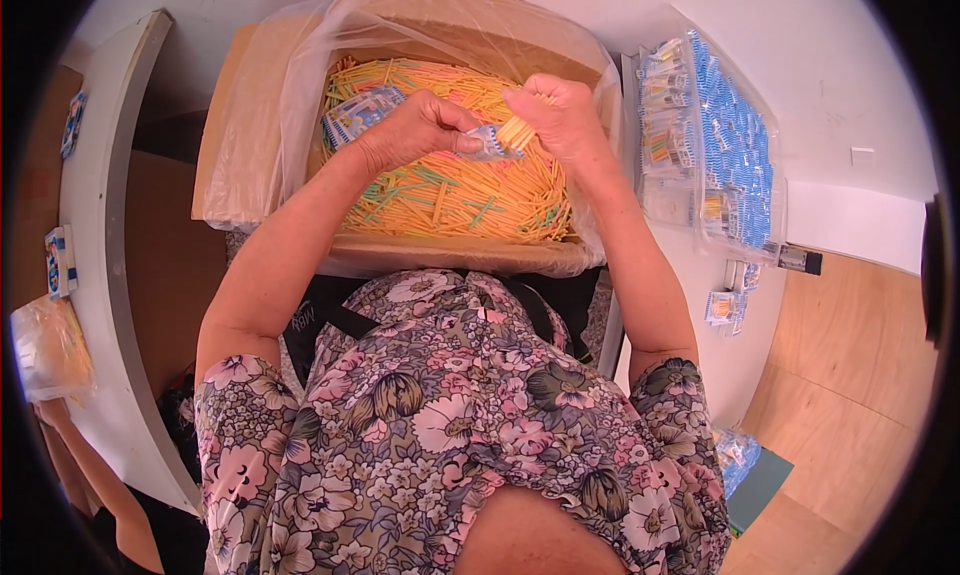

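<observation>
My left hand (415,127) holds a small clear packet with blue print (492,143) by its end, over a cardboard box (440,250) lined with clear plastic. My right hand (562,115) pinches a small bundle of yellow sticks (518,131) whose tips meet the packet's mouth. The box below is filled with a heap of thin yellow, orange and green sticks (450,190). A stack of empty blue-printed packets (358,115) lies on the heap by my left wrist.
A clear tray of filled packets (715,145) stands on the white table to the right, with a few loose packets (725,305) near its front. A white shelf edge (100,265) curves along the left, with a plastic bag (48,350) beside it.
</observation>
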`<state>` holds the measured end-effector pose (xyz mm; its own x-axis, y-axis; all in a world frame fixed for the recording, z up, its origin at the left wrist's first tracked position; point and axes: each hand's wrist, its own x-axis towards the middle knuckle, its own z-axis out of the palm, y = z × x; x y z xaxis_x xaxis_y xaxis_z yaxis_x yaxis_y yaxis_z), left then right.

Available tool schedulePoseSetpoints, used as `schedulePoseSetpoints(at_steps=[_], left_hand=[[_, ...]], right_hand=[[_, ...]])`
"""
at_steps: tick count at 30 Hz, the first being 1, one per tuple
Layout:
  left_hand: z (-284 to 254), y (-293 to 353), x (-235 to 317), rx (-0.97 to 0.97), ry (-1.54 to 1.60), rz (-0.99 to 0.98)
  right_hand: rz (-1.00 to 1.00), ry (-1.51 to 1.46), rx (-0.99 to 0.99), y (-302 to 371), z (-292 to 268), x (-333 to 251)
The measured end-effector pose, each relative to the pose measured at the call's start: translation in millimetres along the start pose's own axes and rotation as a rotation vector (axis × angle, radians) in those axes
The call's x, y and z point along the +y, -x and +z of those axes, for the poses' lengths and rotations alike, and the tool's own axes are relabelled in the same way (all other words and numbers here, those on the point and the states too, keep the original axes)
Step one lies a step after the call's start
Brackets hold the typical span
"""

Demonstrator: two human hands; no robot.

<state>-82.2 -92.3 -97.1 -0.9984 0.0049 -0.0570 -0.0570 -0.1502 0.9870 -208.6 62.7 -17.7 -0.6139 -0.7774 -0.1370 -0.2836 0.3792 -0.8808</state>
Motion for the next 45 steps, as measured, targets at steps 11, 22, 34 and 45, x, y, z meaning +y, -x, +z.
schedulePoseSetpoints(at_steps=[11, 22, 34, 45], left_hand=[[1, 0, 1, 0.034, 0.073, -0.016], [-4, -2, -14, 0.063, 0.241, 0.060], [2, -6, 7, 0.135, -0.101, -0.013], [-71, 13, -29, 0.495, -0.602, 0.062]], right_hand=[[-0.431, 0.378, 0.108, 1, 11, -17], [-0.571, 0.252, 0.166, 8, 29, -26], [-0.341, 0.196, 0.370, 49, 20, 22], [-0.080, 0.350, 0.953, 275, -190, 110]])
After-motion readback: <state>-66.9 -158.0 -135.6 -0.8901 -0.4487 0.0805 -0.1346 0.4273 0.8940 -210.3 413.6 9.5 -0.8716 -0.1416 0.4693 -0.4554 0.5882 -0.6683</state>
